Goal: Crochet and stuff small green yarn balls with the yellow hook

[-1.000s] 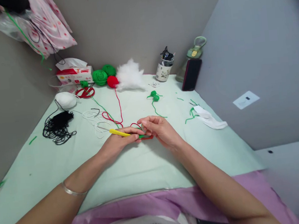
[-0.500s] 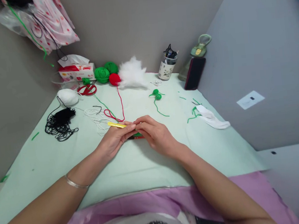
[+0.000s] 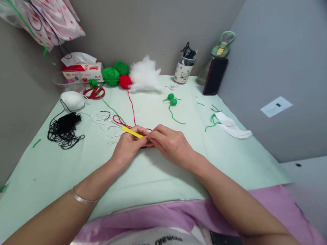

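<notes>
My left hand (image 3: 126,146) is closed around a yellow-handled crochet hook (image 3: 131,132), its metal shaft pointing up and left. Below the fingertips a small crocheted piece (image 3: 147,147) in red, black and green shows in part; the fingers hide most of it. My right hand (image 3: 171,144) pinches at the piece, its fingertips meeting those of the left. Red yarn (image 3: 132,106) runs from a red ball (image 3: 125,81) down to the hands. A thin green strand (image 3: 110,111) also leads toward them.
At the back stand a tissue box (image 3: 83,73), green yarn balls (image 3: 111,76), white stuffing (image 3: 145,76), a pen cup (image 3: 184,70), a bottle (image 3: 220,49) and a phone (image 3: 215,76). Red scissors (image 3: 94,93) and black yarn (image 3: 64,126) lie left. Two little green balls (image 3: 173,100) lie ahead.
My right hand has closed in against the left fingertips, covering more of the crocheted piece. The hook has shifted and tilts down more steeply to the right. The whole view has moved slightly.
</notes>
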Available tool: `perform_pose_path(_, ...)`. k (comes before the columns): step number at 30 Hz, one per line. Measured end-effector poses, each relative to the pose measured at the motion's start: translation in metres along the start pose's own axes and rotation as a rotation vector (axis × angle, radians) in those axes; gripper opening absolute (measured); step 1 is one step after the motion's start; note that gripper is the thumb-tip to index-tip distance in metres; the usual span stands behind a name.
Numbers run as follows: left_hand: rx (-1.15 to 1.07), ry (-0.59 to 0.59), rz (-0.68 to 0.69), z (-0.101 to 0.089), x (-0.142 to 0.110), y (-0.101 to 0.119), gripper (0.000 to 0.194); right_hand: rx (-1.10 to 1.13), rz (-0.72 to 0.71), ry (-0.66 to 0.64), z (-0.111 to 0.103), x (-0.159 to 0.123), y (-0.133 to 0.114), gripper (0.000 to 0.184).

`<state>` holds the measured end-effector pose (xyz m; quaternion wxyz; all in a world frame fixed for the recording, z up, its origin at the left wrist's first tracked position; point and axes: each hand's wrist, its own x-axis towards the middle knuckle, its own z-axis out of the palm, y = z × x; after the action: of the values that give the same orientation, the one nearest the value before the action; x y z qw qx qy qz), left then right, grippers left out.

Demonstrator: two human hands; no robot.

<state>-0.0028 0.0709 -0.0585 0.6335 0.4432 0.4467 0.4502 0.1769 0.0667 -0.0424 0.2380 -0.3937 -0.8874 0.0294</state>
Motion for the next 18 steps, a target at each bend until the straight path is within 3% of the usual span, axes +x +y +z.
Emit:
perform_pose_path(11,0.094,0.019,0.117,0.005,-0.009,0.007,0.025,0.302,0.268,0.077,-0.004,0.002,0.004,0.012)
perform_pose_path(18,0.062,0.009,0.115,0.008,-0.010,0.006,0.030,0.676,0.415,0.107,0.004,0.005,0.009,0.007)
